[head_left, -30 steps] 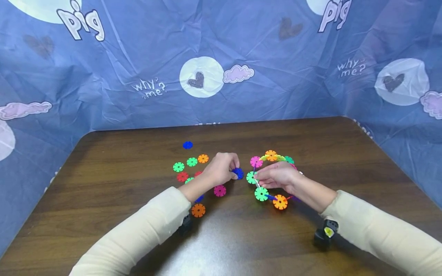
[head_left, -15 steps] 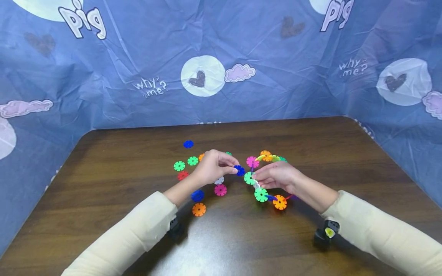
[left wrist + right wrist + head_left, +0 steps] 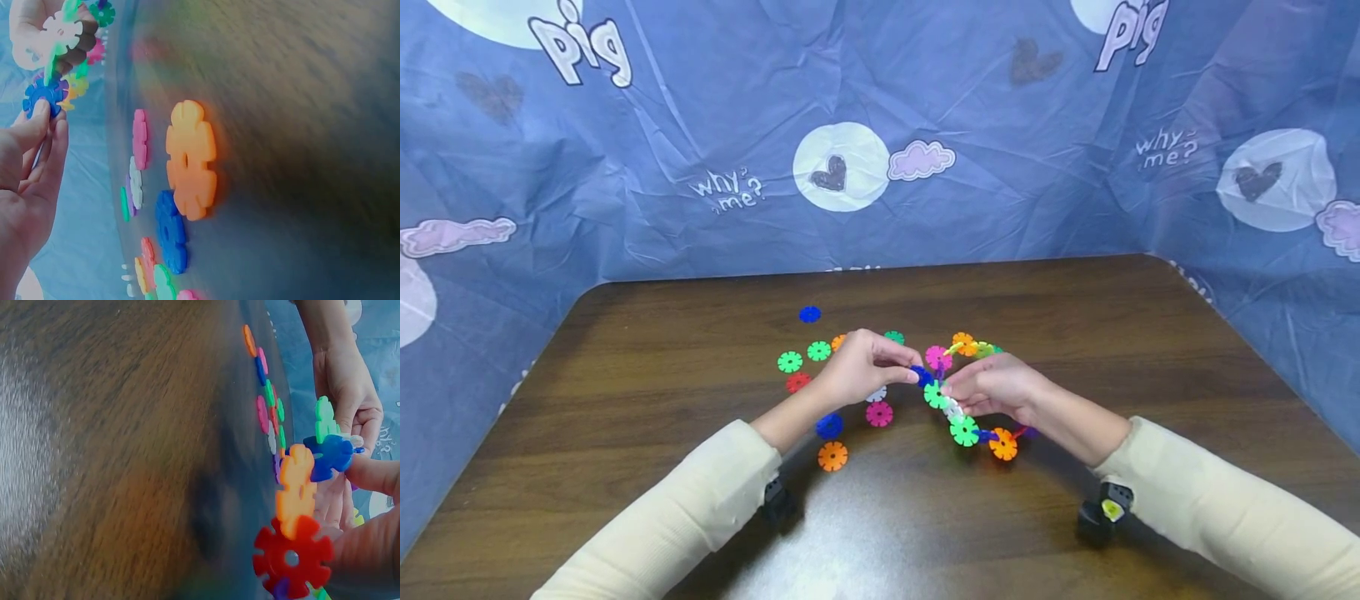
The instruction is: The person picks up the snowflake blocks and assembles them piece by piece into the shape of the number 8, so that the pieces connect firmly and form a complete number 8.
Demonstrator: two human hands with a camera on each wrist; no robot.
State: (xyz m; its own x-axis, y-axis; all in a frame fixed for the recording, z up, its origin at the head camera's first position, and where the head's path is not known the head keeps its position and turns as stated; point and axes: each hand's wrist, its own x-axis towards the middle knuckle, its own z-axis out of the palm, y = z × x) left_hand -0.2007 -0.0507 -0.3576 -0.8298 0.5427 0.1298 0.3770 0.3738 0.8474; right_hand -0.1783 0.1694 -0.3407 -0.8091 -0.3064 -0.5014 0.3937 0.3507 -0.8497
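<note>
My left hand (image 3: 863, 371) pinches a blue notched plastic disc (image 3: 922, 377) between thumb and fingers, also plain in the left wrist view. My right hand (image 3: 1006, 388) grips a looped chain of interlocking discs, its fingers by a white disc (image 3: 62, 30) and a green disc (image 3: 936, 395). The blue disc's edge meets that green disc. From there the chain curves through another green disc (image 3: 964, 431) and an orange disc (image 3: 1003, 444); a red disc (image 3: 294, 555) shows below in the right wrist view. Pink (image 3: 938, 358) and orange (image 3: 964, 343) discs lie on the far side. My right hand hides part of the loop.
Loose discs lie flat on the brown table (image 3: 700, 500), left of the chain: an orange one (image 3: 832, 457), a blue one (image 3: 830, 426), a pink one (image 3: 879, 414) and several others. A lone blue disc (image 3: 809, 314) sits farther back. Behind the table hangs a blue printed cloth (image 3: 700, 125).
The left hand has brought the blue disc right to the chain's green disc. The right hand has shifted the chain slightly left, and its far side has swung left too.
</note>
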